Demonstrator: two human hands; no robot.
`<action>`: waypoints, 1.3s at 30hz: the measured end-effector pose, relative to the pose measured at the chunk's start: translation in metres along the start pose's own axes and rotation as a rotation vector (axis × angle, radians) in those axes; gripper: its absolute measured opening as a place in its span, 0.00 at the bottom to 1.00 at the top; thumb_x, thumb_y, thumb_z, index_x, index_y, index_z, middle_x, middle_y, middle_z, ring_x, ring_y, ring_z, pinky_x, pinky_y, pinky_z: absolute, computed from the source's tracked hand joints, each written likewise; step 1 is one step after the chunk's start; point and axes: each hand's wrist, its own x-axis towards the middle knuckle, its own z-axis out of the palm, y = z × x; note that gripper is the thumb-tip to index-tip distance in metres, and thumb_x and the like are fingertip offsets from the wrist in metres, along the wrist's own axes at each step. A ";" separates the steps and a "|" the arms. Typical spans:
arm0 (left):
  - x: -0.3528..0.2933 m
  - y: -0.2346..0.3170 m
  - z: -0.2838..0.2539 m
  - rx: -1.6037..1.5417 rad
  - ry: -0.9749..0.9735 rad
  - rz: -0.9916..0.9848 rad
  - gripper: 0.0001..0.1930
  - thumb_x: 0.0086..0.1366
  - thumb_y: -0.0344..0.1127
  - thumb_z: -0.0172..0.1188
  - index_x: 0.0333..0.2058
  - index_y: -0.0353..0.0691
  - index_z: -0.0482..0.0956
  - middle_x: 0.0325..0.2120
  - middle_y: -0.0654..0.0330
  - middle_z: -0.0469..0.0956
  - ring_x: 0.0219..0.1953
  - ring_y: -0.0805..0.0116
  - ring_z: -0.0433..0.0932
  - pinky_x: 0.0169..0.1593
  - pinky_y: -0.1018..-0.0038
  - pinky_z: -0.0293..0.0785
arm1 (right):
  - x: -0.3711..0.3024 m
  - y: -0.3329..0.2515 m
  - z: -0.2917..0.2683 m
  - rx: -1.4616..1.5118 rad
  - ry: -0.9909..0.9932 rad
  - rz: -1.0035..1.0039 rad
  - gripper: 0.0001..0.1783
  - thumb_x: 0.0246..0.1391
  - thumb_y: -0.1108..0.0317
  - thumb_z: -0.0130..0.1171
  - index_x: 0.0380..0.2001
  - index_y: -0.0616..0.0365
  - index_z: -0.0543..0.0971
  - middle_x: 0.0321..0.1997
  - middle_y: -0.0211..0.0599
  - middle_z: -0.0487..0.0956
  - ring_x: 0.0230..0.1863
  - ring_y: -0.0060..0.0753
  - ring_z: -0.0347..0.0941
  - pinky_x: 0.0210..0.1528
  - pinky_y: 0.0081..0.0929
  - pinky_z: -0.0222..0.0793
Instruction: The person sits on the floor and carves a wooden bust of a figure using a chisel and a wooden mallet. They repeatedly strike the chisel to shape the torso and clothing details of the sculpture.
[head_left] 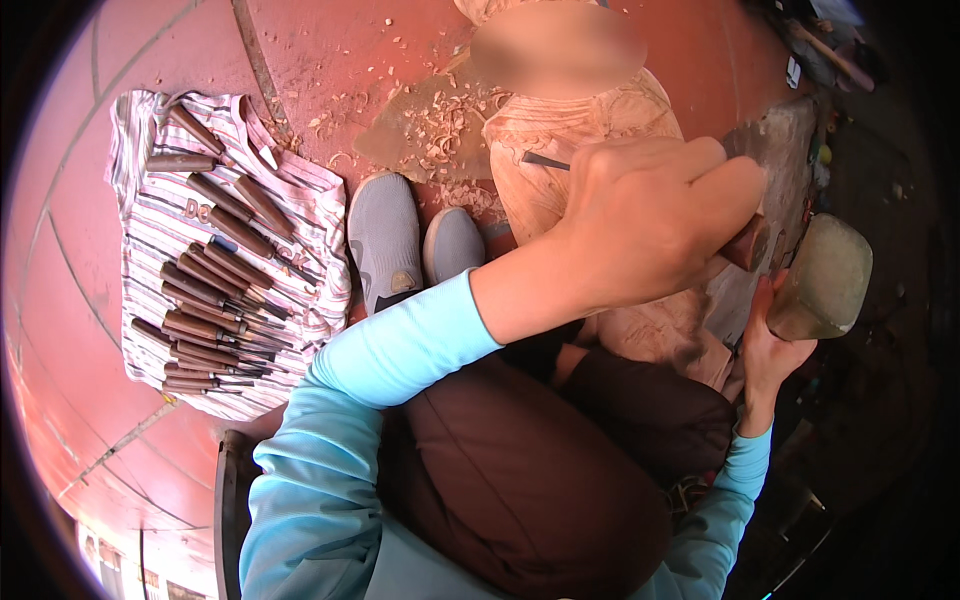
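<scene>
The pale wooden carving [590, 130] stands on the red floor [60, 300] at about one o'clock from the person's knees, its top blurred out. The left hand [650, 215] is closed tight around a chisel [545, 160], whose dark blade lies against the carving's upper side and points toward nine o'clock; its brown handle end pokes out of the fist at three o'clock. The right hand [770, 345], lower and toward four o'clock, grips a blocky wooden mallet [822, 278] by its handle, the head raised just beside the chisel's butt. I'd judge this is mid-cut, and the next move calls for a square blow on the handle end with the blade held steady. Shavings [440, 125] lie around the base, with two grey shoes [410, 245] at ten o'clock. Further off toward nine o'clock, a striped cloth [150, 330] carries rows of spare chisels [215, 290]. The fist hides the chisel's middle, and the right edge is too dark to read.
</scene>
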 end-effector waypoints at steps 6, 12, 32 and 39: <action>-0.005 0.015 0.001 0.049 -0.107 0.109 0.08 0.49 0.30 0.65 0.20 0.45 0.72 0.13 0.65 0.63 0.12 0.69 0.65 0.15 0.75 0.58 | -0.014 0.005 -0.002 -0.058 -0.109 -0.069 0.15 0.51 0.82 0.60 0.44 0.68 0.73 0.37 0.33 0.77 0.41 0.24 0.72 0.52 0.26 0.67; -0.006 0.006 -0.002 0.028 -0.123 0.060 0.09 0.46 0.29 0.66 0.21 0.44 0.72 0.14 0.64 0.63 0.13 0.68 0.66 0.16 0.74 0.59 | -0.006 -0.003 -0.007 -0.026 -0.164 -0.089 0.13 0.48 0.84 0.56 0.39 0.68 0.73 0.33 0.31 0.75 0.38 0.24 0.70 0.67 0.44 0.52; -0.040 0.015 -0.038 -0.122 -0.240 0.439 0.12 0.45 0.31 0.64 0.14 0.45 0.67 0.11 0.69 0.60 0.12 0.75 0.65 0.13 0.78 0.59 | -0.008 -0.035 -0.024 0.097 -0.109 0.023 0.10 0.46 0.87 0.54 0.30 0.62 0.69 0.23 0.25 0.68 0.27 0.18 0.63 0.70 0.42 0.44; -0.035 0.003 -0.029 -0.126 -0.233 0.304 0.13 0.47 0.30 0.64 0.14 0.44 0.66 0.11 0.67 0.60 0.12 0.72 0.66 0.14 0.75 0.60 | -0.002 -0.035 -0.022 -0.040 -0.106 -0.132 0.11 0.45 0.87 0.55 0.30 0.62 0.69 0.24 0.26 0.69 0.28 0.20 0.64 0.69 0.43 0.46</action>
